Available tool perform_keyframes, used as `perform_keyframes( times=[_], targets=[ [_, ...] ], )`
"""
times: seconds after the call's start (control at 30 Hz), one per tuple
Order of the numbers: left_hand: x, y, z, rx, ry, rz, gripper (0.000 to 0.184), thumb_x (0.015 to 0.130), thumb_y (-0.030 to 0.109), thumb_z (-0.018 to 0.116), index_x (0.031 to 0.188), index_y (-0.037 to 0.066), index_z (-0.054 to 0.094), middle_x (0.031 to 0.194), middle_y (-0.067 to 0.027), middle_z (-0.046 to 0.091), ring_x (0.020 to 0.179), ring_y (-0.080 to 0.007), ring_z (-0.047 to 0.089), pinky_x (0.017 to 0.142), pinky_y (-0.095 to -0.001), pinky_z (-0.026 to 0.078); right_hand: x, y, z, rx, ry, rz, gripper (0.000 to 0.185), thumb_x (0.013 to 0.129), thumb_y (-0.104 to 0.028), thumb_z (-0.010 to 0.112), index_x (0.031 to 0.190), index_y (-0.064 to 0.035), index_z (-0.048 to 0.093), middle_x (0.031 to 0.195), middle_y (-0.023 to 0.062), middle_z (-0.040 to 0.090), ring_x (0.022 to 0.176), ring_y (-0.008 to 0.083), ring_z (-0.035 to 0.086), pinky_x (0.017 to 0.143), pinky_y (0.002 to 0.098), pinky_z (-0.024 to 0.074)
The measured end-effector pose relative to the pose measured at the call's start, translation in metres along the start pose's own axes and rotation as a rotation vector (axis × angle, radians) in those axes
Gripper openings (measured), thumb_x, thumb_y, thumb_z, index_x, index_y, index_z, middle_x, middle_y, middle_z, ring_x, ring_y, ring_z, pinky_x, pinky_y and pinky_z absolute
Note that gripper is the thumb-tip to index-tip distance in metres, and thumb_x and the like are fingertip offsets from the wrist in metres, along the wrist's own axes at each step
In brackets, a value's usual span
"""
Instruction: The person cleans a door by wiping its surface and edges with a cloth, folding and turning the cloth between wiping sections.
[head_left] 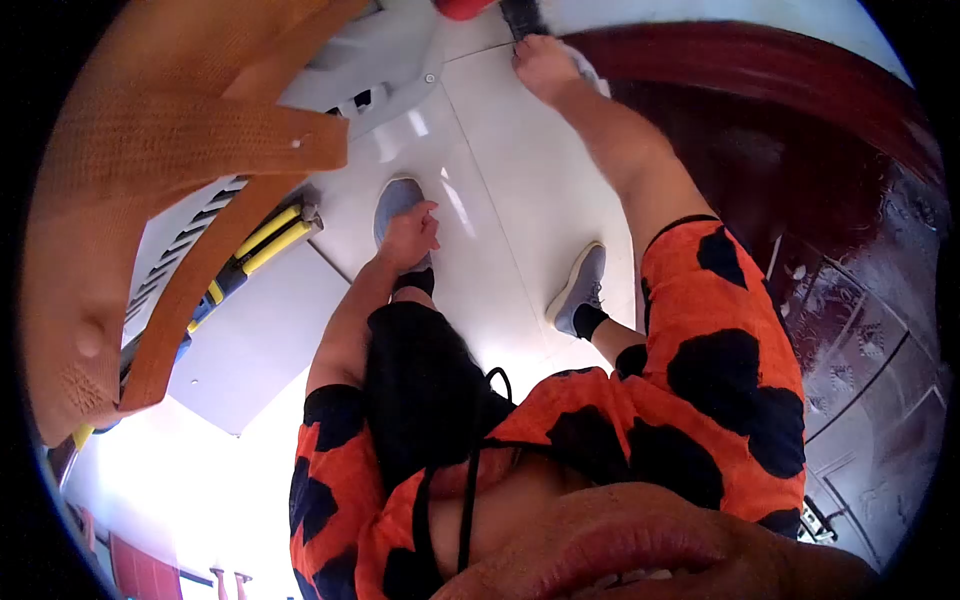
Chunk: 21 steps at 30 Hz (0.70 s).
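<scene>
My right hand (548,68) reaches forward beside a dark red, glossy wooden piece (720,130), with its fingers curled round a whitish cloth (582,66), which is partly hidden behind the hand. Just beyond the fingers is a black strip (522,16). My left hand (408,236) hangs in front of a grey shoe (396,200). Its fingers are loosely bent and a little apart, with nothing visible in them.
Pale tiles (480,150) cover the floor. At left are a brown textured structure (200,140), yellow-and-black parts (275,240) and a grey panel (250,330). A grey plastic piece (390,75) stands ahead, near a red object (463,8). Another grey shoe (578,285) is below.
</scene>
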<state>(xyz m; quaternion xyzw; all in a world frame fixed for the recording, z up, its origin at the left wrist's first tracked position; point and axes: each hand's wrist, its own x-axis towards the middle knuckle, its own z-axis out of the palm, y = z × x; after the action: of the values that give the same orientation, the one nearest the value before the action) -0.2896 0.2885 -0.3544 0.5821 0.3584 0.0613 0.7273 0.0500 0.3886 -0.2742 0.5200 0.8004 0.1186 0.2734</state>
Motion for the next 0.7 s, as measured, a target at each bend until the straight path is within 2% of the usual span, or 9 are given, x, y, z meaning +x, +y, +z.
perform_keyframes(
  times=[0.23,0.33,0.43,0.5,0.53,0.57,0.63,0.67,0.7],
  targets=[
    [0.002,0.015,0.003,0.155,-0.057,-0.116,0.028,0.084,0.009,0.048,0.111,0.001,0.05,0.072,-0.01,0.061,0.057,-0.018,0.064,0.056,-0.0299,0.051,-0.019,0.002,-0.004,0.039,0.069,-0.026,0.011,0.069,-0.017,0.056,0.073,-0.0114,0.065,0.085,0.003,0.059,0.088,0.0198,0.053,0.073,0.0336,0.0439],
    [0.009,0.002,0.005,0.105,-0.042,-0.146,0.029,0.085,0.009,0.048,0.112,0.002,0.05,0.072,-0.0102,0.062,0.056,-0.0184,0.064,0.056,-0.0294,0.051,-0.049,0.009,-0.04,0.075,0.145,0.102,0.013,0.068,-0.017,0.056,0.072,-0.0092,0.064,0.083,0.0036,0.059,0.086,0.0202,0.053,0.067,0.0327,0.0447],
    [0.007,0.008,0.005,0.181,-0.002,-0.076,0.029,0.084,0.007,0.048,0.112,0.001,0.05,0.075,-0.0098,0.063,0.056,-0.018,0.064,0.057,-0.0281,0.052,-0.085,0.026,-0.115,0.18,0.086,0.347,0.018,0.072,-0.012,0.059,0.088,-0.0046,0.063,0.088,0.0055,0.06,0.088,0.0207,0.056,0.071,0.0334,0.0477],
    [0.001,0.001,0.007,-0.019,0.099,-0.149,0.029,0.084,0.007,0.049,0.112,-0.003,0.048,0.08,-0.0116,0.063,0.064,-0.0175,0.064,0.063,-0.0276,0.052,-0.13,0.034,-0.163,0.678,0.479,0.542,0.016,0.071,-0.004,0.057,0.085,-0.0073,0.064,0.099,0.0113,0.06,0.089,0.0288,0.056,0.072,0.0367,0.0438],
    [-0.005,-0.002,0.005,0.002,0.058,-0.136,0.029,0.084,0.007,0.049,0.112,-0.003,0.048,0.08,-0.0116,0.063,0.064,-0.0175,0.064,0.063,-0.0276,0.052,-0.157,0.028,-0.194,0.906,0.479,0.803,0.015,0.075,-0.003,0.057,0.088,-0.0066,0.063,0.098,0.0106,0.062,0.089,0.0262,0.058,0.076,0.0355,0.0463],
    [-0.013,-0.005,0.002,-0.114,0.191,-0.095,0.03,0.085,0.007,0.05,0.112,-0.005,0.048,0.085,-0.0131,0.062,0.071,-0.017,0.064,0.066,-0.0269,0.052,-0.185,0.019,-0.213,0.889,0.485,0.849,0.015,0.075,-0.003,0.057,0.088,-0.0066,0.063,0.098,0.0106,0.062,0.089,0.0262,0.058,0.076,0.0355,0.0463],
    [-0.027,-0.063,-0.009,-0.498,0.415,-0.097,0.035,0.085,0.011,0.053,0.116,-0.005,0.044,0.094,-0.0166,0.06,0.083,-0.0183,0.061,0.073,-0.0282,0.05,-0.239,0.006,-0.243,2.318,0.712,1.194,0.03,0.077,-0.006,0.059,0.106,-0.0016,0.055,0.097,0.008,0.06,0.093,0.0209,0.058,0.081,0.0334,0.048],
    [-0.038,-0.114,-0.015,-0.764,0.527,-0.124,0.041,0.086,0.014,0.054,0.119,-0.005,0.04,0.1,-0.0187,0.058,0.089,-0.02,0.059,0.076,-0.0302,0.049,-0.266,-0.007,-0.254,2.303,0.754,1.231,0.03,0.077,-0.006,0.059,0.106,-0.0016,0.055,0.097,0.008,0.06,0.093,0.0209,0.058,0.081,0.0334,0.048],
    [-0.061,-0.126,-0.013,-0.638,0.535,-0.195,0.043,0.085,0.015,0.055,0.12,-0.005,0.04,0.1,-0.0185,0.058,0.09,-0.0204,0.059,0.077,-0.0306,0.049,-0.292,-0.022,-0.264,2.403,0.789,1.27,0.032,0.079,-0.008,0.059,0.109,-0.0021,0.054,0.101,0.0097,0.06,0.096,0.0229,0.058,0.085,0.035,0.0474]
  ],
)
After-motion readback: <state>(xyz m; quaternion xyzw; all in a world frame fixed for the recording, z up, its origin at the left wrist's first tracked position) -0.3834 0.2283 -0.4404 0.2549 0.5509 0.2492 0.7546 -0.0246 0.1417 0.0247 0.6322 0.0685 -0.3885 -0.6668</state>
